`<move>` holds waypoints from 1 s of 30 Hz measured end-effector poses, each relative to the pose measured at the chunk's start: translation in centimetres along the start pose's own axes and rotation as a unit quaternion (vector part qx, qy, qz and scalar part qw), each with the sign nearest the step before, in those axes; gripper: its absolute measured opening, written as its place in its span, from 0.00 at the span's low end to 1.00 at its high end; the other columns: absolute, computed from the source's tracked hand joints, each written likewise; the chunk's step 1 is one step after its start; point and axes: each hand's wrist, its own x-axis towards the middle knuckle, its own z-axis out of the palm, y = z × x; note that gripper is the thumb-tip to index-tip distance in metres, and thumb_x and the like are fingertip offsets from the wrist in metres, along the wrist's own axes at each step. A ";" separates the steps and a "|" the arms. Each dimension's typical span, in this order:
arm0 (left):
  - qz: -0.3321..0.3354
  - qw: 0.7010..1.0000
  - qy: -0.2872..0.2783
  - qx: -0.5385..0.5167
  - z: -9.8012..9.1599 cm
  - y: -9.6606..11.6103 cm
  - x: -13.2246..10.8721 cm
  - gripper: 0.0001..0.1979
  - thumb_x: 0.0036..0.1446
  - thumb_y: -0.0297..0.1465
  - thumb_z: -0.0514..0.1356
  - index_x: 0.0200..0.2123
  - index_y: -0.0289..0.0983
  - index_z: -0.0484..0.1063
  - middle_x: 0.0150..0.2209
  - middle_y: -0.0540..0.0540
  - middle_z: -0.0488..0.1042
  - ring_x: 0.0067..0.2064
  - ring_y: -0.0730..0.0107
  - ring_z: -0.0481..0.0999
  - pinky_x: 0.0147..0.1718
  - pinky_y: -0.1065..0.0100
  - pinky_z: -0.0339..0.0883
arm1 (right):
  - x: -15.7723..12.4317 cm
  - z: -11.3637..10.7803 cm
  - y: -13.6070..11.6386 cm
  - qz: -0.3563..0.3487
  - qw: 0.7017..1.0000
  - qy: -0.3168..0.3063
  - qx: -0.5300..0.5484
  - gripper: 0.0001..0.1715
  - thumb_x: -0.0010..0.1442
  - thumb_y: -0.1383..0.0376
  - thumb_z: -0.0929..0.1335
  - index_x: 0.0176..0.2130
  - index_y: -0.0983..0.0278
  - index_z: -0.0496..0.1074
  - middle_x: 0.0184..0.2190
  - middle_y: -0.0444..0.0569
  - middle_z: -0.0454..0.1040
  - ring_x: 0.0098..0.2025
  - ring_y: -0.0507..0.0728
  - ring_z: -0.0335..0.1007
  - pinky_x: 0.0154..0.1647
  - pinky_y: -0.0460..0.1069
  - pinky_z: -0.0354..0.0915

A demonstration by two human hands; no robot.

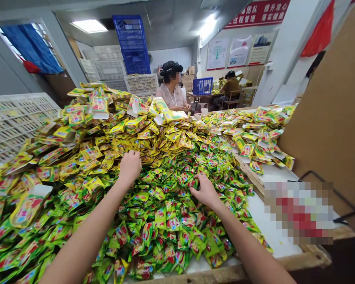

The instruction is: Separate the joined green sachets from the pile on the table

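Observation:
A large heap of small green candy-like packets [162, 217] spreads over the table in front of me, with yellow packets [154, 140] piled behind them. My left hand [130, 167] is over the border between the two colours, its fingers curled in; whatever they hold is hidden. To the right, my right hand [205, 190] reaches into the green packets, thumb and forefinger bent around a green packet [191, 184] at the fingertips. Yellow printed boxes [99, 105], several with flaps open, lie on top of the heap and at its left side.
A white plastic crate [14, 118] stands at the left. A wooden strip [250, 173] divides off more yellow boxes [263, 134] at the right, beside a tall cardboard sheet [328, 118]. Across the heap sits a person [170, 88]; another person [231, 88] works farther back.

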 end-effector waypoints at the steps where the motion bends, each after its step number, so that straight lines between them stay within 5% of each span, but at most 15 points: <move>1: 0.014 1.000 0.002 -0.013 -0.1 0.9 -0.8 0.09 0.55 0.28 0.51 0.37 0.35 0.69 0.42 0.35 0.72 0.48 0.52 0.72 0.48 0.55 0.64 | 0.0 -0.2 0.0 0.000 1.000 0.001 0.011 0.15 0.41 0.71 0.69 0.33 0.64 0.70 0.33 0.51 0.74 0.37 0.60 0.70 0.41 0.54 0.62; 4: 0.049 0.985 -0.052 -0.160 0.1 4.0 -4.2 0.10 0.57 0.35 0.51 0.36 0.37 0.67 0.34 0.44 0.74 0.36 0.63 0.75 0.37 0.64 0.69 | -0.1 -0.8 -0.2 0.001 0.999 0.000 0.054 0.10 0.41 0.70 0.69 0.28 0.63 0.67 0.27 0.46 0.72 0.31 0.56 0.69 0.34 0.50 0.63; 7: 0.048 0.882 -0.164 -0.440 1.0 7.1 -7.9 0.12 0.55 0.41 0.55 0.34 0.37 0.66 0.29 0.49 0.73 0.31 0.68 0.74 0.32 0.68 0.69 | -0.6 -1.1 -1.0 0.006 0.993 -0.019 0.118 0.12 0.44 0.63 0.71 0.31 0.63 0.68 0.24 0.43 0.71 0.26 0.53 0.67 0.27 0.48 0.63; 9: 0.026 0.833 -0.191 -0.518 1.7 8.5 -9.5 0.13 0.52 0.42 0.58 0.32 0.37 0.66 0.26 0.51 0.70 0.28 0.72 0.71 0.30 0.70 0.68 | -1.2 -1.3 -1.8 0.019 0.973 -0.066 0.219 0.16 0.43 0.59 0.73 0.33 0.63 0.70 0.25 0.42 0.73 0.25 0.53 0.68 0.27 0.47 0.65; 16: -0.032 0.833 -0.152 -0.530 3.2 8.5 -9.6 0.17 0.49 0.44 0.60 0.27 0.37 0.60 0.22 0.56 0.61 0.23 0.77 0.62 0.23 0.74 0.58 | -2.5 -1.8 -3.4 0.133 0.835 -0.213 0.489 0.18 0.42 0.55 0.75 0.32 0.63 0.76 0.30 0.46 0.78 0.29 0.53 0.73 0.27 0.46 0.67; 20: 0.014 0.867 -0.161 -0.471 3.0 8.6 -9.2 0.15 0.52 0.42 0.58 0.26 0.38 0.59 0.20 0.57 0.58 0.21 0.78 0.59 0.21 0.75 0.54 | -2.6 -1.4 -3.4 0.153 0.815 -0.142 0.541 0.17 0.41 0.58 0.77 0.32 0.64 0.77 0.31 0.47 0.80 0.32 0.53 0.74 0.33 0.46 0.68; 24: 0.162 0.905 -0.186 -0.347 2.6 9.9 -4.1 0.11 0.56 0.39 0.56 0.31 0.37 0.65 0.25 0.51 0.68 0.26 0.72 0.67 0.26 0.71 0.62 | -1.7 -1.7 -3.0 0.215 0.796 -0.035 0.565 0.18 0.35 0.63 0.79 0.29 0.64 0.76 0.29 0.45 0.80 0.32 0.52 0.75 0.38 0.46 0.68; 27: 0.243 0.949 0.002 -0.199 2.0 11.1 3.9 0.12 0.57 0.33 0.55 0.43 0.34 0.67 0.44 0.38 0.71 0.47 0.60 0.70 0.47 0.60 0.63 | -1.0 -2.2 -2.5 0.234 0.801 -0.006 0.551 0.17 0.33 0.63 0.79 0.26 0.65 0.75 0.27 0.45 0.79 0.31 0.54 0.75 0.35 0.47 0.69; 30: 0.205 0.972 0.101 -0.045 1.4 12.1 11.6 0.22 0.57 0.27 0.53 0.55 0.30 0.60 0.58 0.32 0.60 0.60 0.53 0.58 0.57 0.57 0.52 | -0.8 -2.2 -2.2 0.239 0.807 -0.007 0.540 0.20 0.31 0.63 0.79 0.26 0.64 0.73 0.25 0.44 0.78 0.27 0.55 0.74 0.28 0.48 0.69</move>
